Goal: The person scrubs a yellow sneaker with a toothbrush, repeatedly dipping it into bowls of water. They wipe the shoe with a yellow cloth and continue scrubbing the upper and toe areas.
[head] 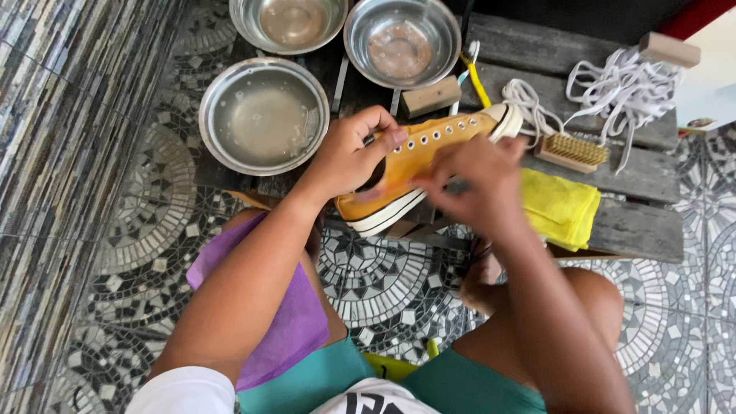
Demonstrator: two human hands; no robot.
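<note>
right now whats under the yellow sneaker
The yellow sneaker rests on a dark wooden plank bench. Past the bench edge, mosaic floor tiles show. The spot directly beneath its sole is covered.

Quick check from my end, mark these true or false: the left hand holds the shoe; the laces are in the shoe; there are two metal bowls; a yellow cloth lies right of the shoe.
1. The left hand holds the orange shoe. True; it grips the shoe at its opening.
2. The white laces are threaded in the shoe. False; they lie loose on the wooden bench, and the eyelets are bare.
3. There are two metal bowls. False; three show, the nearest bowl holding cloudy water.
4. A yellow cloth lies right of the shoe. True.
5. The right hand is blurred, working at the shoe's side. True.
</note>
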